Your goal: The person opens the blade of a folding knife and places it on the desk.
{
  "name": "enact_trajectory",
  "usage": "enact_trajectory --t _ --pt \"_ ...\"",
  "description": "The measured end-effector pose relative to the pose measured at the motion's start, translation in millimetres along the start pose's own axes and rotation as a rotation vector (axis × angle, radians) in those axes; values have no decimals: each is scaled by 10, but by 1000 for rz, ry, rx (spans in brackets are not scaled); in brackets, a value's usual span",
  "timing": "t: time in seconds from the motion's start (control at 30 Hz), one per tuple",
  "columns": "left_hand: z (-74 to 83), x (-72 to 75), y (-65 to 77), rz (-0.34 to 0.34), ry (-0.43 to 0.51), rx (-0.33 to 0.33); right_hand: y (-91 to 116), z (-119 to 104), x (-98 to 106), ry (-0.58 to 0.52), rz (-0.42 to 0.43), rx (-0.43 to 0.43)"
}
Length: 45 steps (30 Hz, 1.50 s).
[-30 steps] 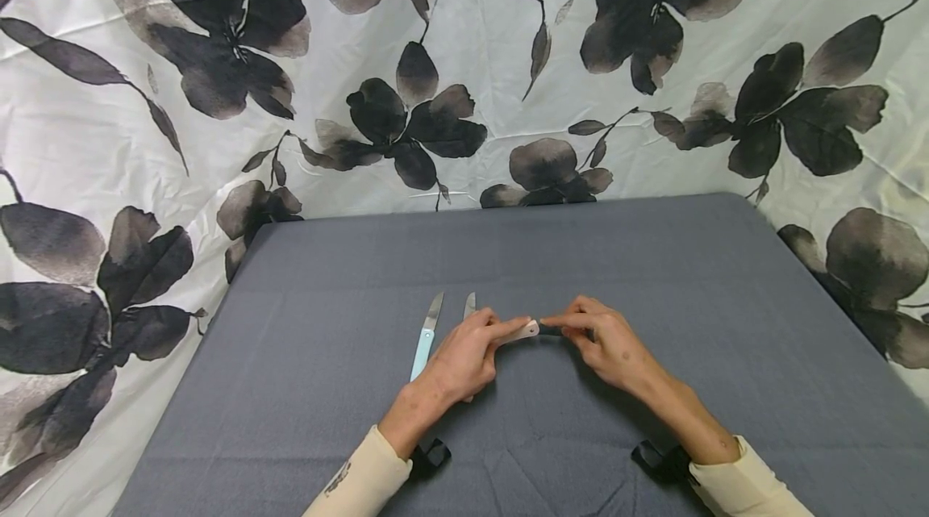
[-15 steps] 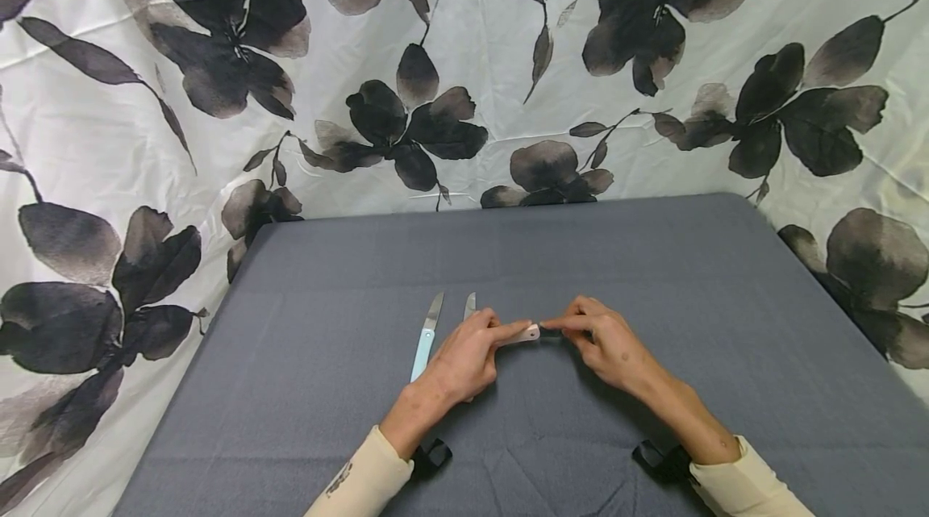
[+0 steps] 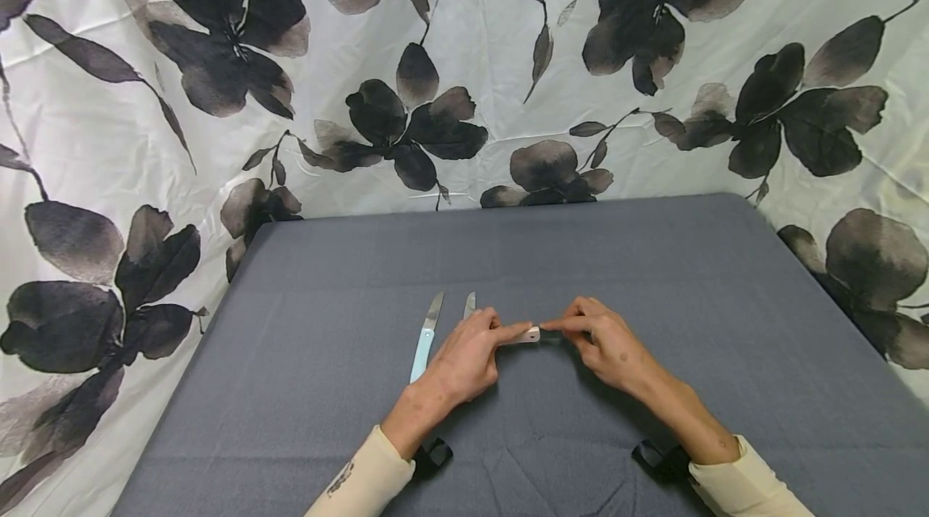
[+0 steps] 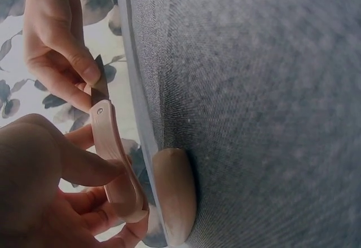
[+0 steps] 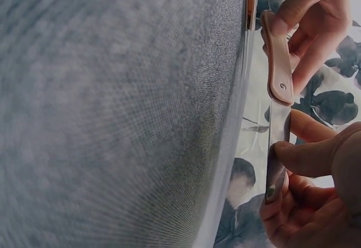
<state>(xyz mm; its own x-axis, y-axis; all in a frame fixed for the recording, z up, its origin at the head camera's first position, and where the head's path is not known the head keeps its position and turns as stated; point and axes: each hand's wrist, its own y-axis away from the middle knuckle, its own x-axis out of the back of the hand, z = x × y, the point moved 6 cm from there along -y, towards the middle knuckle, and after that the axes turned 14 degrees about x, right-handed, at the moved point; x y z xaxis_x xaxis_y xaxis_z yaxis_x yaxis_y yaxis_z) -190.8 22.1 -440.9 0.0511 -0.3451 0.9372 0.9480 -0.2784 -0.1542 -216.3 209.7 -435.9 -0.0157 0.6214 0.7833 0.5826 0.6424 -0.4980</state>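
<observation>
My left hand (image 3: 464, 352) grips the pale pink handle (image 4: 107, 138) of a folding knife, thumb on its side. The knife's blade (image 5: 279, 127) is out of the handle, and my right hand (image 3: 608, 343) pinches it between thumb and fingers. Both hands hold this knife above the table, near its middle. Left of them lies an unfolded knife with a light blue handle (image 3: 423, 352). Beside it another knife shows only its blade (image 3: 470, 305) in the head view, the rest being behind my left hand. A brown handle (image 4: 175, 197) rests on the cloth in the left wrist view.
A grey cloth (image 3: 726, 299) covers the table, with creases near the front. Behind and at the sides hangs a white sheet (image 3: 508, 97) printed with dark flowers. Black straps (image 3: 433, 456) sit at both wrists, by the cream sleeves (image 3: 363, 473).
The pink knife has turned slightly between my hands, so its handle end looks a little different. Both hands stay nearly in place, and the lying knives have not moved.
</observation>
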Motion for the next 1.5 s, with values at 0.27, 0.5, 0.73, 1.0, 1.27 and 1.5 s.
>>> enact_trajectory --t 0.27,0.5,0.73,1.0,1.27,1.5 --pt "4 -3 -4 4 -33 -3 -10 -13 -5 15 -24 -3" --pt "12 0 -2 -5 -37 4 -5 -28 -4 11 -31 7" --pt "21 3 21 -32 -9 5 23 -26 10 7 9 37" --pt "-16 -31 94 -129 193 46 -16 33 115 -23 114 36" --pt "-94 -65 127 -158 408 112 -54 168 126 -106 132 -136" --pt "-47 -75 141 -123 509 87 -104 247 64 -358 210 -247"
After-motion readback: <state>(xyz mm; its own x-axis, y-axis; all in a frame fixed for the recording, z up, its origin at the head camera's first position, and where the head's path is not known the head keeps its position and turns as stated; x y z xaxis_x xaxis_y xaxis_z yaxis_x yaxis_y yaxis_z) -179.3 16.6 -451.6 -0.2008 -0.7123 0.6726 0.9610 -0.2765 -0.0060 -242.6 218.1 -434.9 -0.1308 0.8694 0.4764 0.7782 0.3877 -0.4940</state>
